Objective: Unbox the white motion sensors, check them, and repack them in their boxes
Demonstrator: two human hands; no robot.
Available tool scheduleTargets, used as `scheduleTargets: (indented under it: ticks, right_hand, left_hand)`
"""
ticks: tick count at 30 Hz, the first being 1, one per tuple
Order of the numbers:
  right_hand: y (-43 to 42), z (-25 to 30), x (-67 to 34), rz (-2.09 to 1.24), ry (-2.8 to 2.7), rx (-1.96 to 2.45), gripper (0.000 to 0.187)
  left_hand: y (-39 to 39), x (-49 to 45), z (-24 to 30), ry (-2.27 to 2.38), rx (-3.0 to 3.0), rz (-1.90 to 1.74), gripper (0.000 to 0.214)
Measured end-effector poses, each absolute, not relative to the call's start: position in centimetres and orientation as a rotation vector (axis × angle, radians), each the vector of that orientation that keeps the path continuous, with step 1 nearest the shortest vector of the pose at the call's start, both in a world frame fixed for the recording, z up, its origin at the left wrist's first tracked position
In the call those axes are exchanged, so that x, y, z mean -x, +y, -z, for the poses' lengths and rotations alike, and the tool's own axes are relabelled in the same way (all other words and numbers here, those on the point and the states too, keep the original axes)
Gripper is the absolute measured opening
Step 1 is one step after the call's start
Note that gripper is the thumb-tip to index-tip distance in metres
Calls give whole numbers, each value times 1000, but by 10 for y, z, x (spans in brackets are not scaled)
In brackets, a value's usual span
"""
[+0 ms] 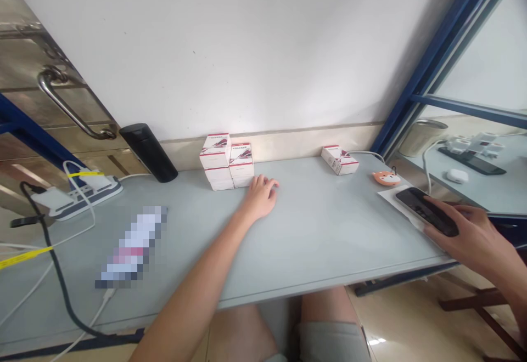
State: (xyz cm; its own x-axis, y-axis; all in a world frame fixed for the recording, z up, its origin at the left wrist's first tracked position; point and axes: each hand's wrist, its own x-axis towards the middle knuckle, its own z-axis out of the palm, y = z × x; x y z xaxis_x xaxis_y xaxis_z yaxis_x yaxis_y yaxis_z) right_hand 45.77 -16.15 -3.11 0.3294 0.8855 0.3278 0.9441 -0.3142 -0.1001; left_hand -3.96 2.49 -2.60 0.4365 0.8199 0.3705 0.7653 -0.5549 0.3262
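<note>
My left hand (261, 196) rests palm down on the grey table (313, 236), fingers loosely curled, just right of a stack of small white and red boxes (226, 160) against the wall. It holds nothing. My right hand (473, 234) is at the table's right edge, fingers wrapped round a black phone (426, 210) that lies over a white sheet. One more white and red box (340, 159) sits alone at the back right.
A black flask (148, 152) leans at the wall. A power strip (78, 191) with white and black cables lies at the left. A small orange animal-shaped charm (386, 177) is near the phone. A blue frame post (415, 88) borders the right side.
</note>
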Motion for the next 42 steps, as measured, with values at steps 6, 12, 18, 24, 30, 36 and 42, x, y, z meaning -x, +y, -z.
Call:
scheduleTargets:
  ticks: [6,12,18,24,30,36,42]
  right_hand:
    - [-155,31,-454,345,-1735,2414,73]
    - [-157,30,-451,400,-1711,2436,75]
    - [-156,32,-450,440,-1731,2445,73]
    - [-158,24,-440,473,-1675,2419,85]
    - [-158,15,-440,335,-1542,2386,107]
    - [-161,7,-436,273,-1498,2355,98]
    - [-160,7,-442,271,-1547,2354,97]
  left_hand:
    - [26,41,27,1429,-2573,-759,28]
    - [25,40,25,1433,-2568,-744,28]
    - [25,39,24,1437,-2558,-724,29]
    - [25,40,23,1439,-2553,-723,29]
    - [25,40,25,1439,-2561,-740,29]
    - [27,40,27,1432,-2570,-750,29]
    - [27,40,26,1430,-2576,-750,29]
